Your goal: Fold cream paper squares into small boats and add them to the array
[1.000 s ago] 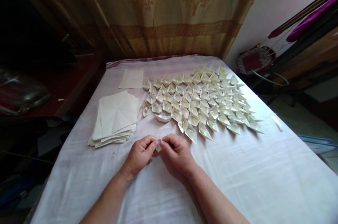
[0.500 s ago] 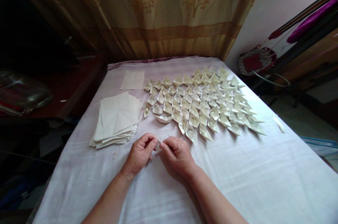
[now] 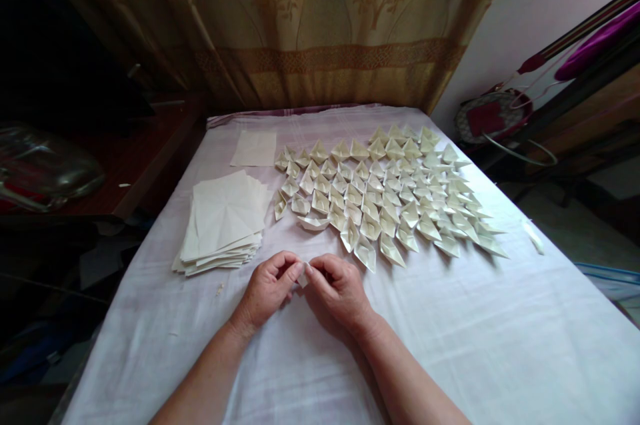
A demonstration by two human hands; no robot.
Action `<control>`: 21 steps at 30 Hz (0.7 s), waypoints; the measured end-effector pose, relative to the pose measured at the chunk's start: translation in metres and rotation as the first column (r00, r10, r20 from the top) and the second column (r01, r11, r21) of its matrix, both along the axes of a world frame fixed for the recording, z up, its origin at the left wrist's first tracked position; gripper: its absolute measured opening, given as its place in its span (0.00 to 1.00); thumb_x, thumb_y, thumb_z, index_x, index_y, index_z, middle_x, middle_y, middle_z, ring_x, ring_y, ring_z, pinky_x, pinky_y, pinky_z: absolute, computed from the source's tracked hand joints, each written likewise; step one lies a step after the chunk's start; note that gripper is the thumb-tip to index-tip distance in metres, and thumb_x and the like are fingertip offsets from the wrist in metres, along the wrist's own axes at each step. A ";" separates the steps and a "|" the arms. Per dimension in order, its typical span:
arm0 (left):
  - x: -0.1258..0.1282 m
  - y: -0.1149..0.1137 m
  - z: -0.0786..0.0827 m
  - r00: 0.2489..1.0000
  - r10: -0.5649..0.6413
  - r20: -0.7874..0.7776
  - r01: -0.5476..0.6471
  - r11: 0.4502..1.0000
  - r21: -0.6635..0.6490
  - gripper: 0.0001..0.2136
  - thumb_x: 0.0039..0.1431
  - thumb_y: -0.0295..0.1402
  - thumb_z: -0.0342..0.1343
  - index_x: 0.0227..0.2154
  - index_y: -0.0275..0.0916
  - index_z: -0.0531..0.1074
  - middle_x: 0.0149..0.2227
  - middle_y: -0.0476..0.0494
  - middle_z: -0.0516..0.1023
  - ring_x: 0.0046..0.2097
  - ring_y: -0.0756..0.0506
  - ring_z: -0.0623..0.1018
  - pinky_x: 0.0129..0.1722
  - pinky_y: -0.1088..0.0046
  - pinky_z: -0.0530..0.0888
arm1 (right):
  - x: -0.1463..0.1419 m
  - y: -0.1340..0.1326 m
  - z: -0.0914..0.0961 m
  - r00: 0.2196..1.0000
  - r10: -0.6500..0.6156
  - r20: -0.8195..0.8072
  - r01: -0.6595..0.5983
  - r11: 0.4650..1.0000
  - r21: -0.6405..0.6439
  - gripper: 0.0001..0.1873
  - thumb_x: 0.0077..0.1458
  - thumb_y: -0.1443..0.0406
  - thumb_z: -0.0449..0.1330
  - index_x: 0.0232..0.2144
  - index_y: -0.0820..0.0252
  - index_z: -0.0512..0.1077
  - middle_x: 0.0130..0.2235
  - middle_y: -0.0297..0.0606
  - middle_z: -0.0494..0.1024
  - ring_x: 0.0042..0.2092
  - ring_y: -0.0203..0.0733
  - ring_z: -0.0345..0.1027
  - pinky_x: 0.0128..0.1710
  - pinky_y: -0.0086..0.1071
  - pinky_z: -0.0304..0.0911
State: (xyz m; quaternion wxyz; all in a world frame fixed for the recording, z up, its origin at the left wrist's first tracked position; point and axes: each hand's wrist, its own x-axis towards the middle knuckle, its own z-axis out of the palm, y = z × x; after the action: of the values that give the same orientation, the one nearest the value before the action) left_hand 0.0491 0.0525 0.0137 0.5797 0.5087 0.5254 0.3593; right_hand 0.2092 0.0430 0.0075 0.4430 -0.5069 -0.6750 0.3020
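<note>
A small folded piece of paper (image 3: 303, 275) is pinched between my two hands, most of it hidden by the fingers. My left hand (image 3: 273, 283) grips its left side with thumb and forefinger. From the other side, the thumb and curled fingers of my right hand (image 3: 337, 288) hold it. Just beyond my hands, several rows of folded paper boats (image 3: 370, 228) spread over the white cloth. To the left lies a stack of creased paper sheets (image 3: 225, 215), near my left hand but apart from it.
A single paper sheet (image 3: 254, 148) lies flat behind the stack. The white bedcloth (image 3: 450, 331) covers the whole surface. A small white strip (image 3: 533, 238) rests near its right edge. A gold curtain (image 3: 325, 25) hangs at the back, and a dark red table (image 3: 145, 171) stands at left.
Both hands keep their pinch on the folded paper. A little more of the paper shows between the fingertips. The whole view has shifted slightly.
</note>
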 end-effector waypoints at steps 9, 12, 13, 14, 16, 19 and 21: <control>0.005 -0.002 0.003 0.993 0.113 -0.038 -0.112 0.993 0.031 0.18 0.50 0.50 0.61 0.27 0.37 0.71 0.18 0.55 0.67 0.16 0.54 0.66 0.14 0.82 0.63 | -0.005 -0.003 0.000 0.994 -0.077 -0.077 0.080 0.997 0.025 0.11 0.59 0.64 0.57 0.25 0.59 0.75 0.23 0.34 0.74 0.26 0.35 0.65 0.29 0.28 0.58; 0.007 -0.003 0.003 0.987 0.153 -0.039 -0.151 0.987 0.046 0.17 0.49 0.49 0.62 0.27 0.37 0.72 0.17 0.56 0.66 0.17 0.54 0.66 0.15 0.82 0.63 | -0.007 -0.004 0.001 0.990 -0.099 -0.100 0.102 0.995 0.020 0.12 0.59 0.64 0.57 0.25 0.58 0.75 0.23 0.33 0.73 0.26 0.35 0.65 0.28 0.29 0.58; 0.007 -0.003 0.002 0.986 0.163 -0.041 -0.161 0.985 0.055 0.17 0.49 0.49 0.62 0.27 0.37 0.72 0.17 0.56 0.66 0.17 0.55 0.66 0.15 0.82 0.64 | -0.007 -0.004 0.002 0.988 -0.106 -0.114 0.108 0.994 0.014 0.12 0.59 0.64 0.57 0.25 0.58 0.75 0.23 0.33 0.73 0.26 0.35 0.65 0.28 0.29 0.58; 0.007 -0.002 0.002 0.984 0.176 -0.042 -0.173 0.983 0.065 0.17 0.50 0.48 0.62 0.27 0.38 0.72 0.18 0.56 0.67 0.17 0.55 0.66 0.15 0.82 0.64 | -0.007 -0.004 0.002 0.984 -0.119 -0.133 0.121 0.993 0.003 0.11 0.59 0.64 0.57 0.25 0.58 0.75 0.24 0.34 0.74 0.27 0.36 0.65 0.29 0.29 0.59; 0.006 -0.002 0.000 0.976 0.214 -0.029 -0.211 0.974 0.085 0.16 0.51 0.47 0.61 0.28 0.38 0.72 0.21 0.54 0.71 0.19 0.54 0.69 0.17 0.81 0.67 | -0.008 -0.004 0.002 0.968 -0.174 -0.181 0.171 0.985 -0.032 0.11 0.59 0.63 0.57 0.26 0.58 0.74 0.25 0.34 0.74 0.28 0.36 0.66 0.30 0.29 0.61; 0.006 0.000 -0.001 0.956 0.292 0.021 -0.292 0.949 0.116 0.16 0.53 0.48 0.59 0.30 0.38 0.71 0.25 0.50 0.75 0.25 0.51 0.74 0.18 0.81 0.69 | -0.007 -0.002 0.000 0.935 -0.270 -0.231 0.255 0.962 -0.094 0.11 0.59 0.62 0.57 0.26 0.58 0.73 0.26 0.34 0.74 0.29 0.37 0.67 0.32 0.29 0.62; 0.005 0.001 -0.003 0.946 0.320 0.047 -0.323 0.938 0.124 0.17 0.53 0.49 0.59 0.32 0.39 0.70 0.24 0.51 0.74 0.26 0.50 0.75 0.18 0.81 0.69 | -0.006 -0.001 -0.001 0.925 -0.299 -0.236 0.279 0.953 -0.115 0.11 0.58 0.61 0.57 0.26 0.58 0.72 0.26 0.33 0.74 0.29 0.37 0.66 0.31 0.28 0.62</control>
State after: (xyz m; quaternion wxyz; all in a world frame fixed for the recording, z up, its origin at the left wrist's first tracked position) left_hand 0.0543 0.0538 0.0112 0.4855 0.4481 0.5693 0.4893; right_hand 0.2028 0.0422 0.0066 0.5437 -0.5759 -0.5190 0.3215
